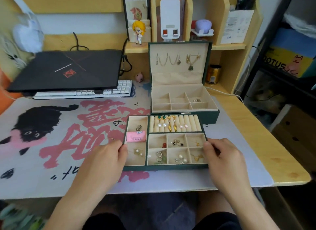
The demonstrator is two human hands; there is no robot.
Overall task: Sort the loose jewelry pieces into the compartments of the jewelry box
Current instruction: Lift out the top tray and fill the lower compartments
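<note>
A green jewelry box (214, 116) stands open on the desk mat, with necklaces (177, 60) hanging inside its lid and a small silver piece (196, 100) in one lower compartment. In front lies its removable tray (164, 167). The tray holds pearl and gold earrings on the ring rolls (172, 124), a pink packet (136, 136), and small pieces in its square compartments. My left hand (104, 158) grips the tray's left edge. My right hand (222, 156) grips its right edge. A thin gold ring (112, 139) lies loose on the mat just left of the tray.
A closed black laptop (68, 69) rests over a white keyboard (106, 92) at the back left. A gold can (212, 74) stands right of the box. A shelf behind carries a figurine (138, 32) and a white phone stand (170, 19). The desk's edge runs along the right.
</note>
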